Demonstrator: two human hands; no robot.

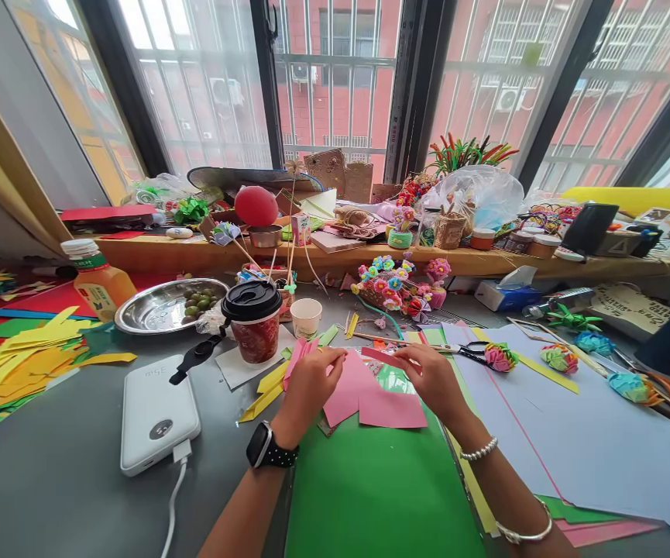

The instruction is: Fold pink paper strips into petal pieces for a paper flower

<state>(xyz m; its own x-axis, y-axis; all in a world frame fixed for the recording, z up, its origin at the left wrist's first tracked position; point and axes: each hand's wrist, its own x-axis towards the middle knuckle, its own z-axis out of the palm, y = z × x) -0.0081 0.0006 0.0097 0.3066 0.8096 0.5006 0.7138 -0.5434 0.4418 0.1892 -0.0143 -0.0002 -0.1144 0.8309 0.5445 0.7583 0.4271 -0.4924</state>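
My right hand pinches one end of a narrow pink paper strip, whose other end points left. My left hand has its fingertips pressed together a short way left of the strip; whatever they hold, if anything, is too small to make out. Below the hands lie pink paper pieces on a green sheet. Folded pink strips and yellow folded strips are beside my left hand. Black-handled scissors rest just beyond my right hand.
A lidded coffee cup and small paper cup stand behind my left hand. A white power bank with cable lies left. Paper flowers sit on white sheets at right. A metal plate holds green fruit.
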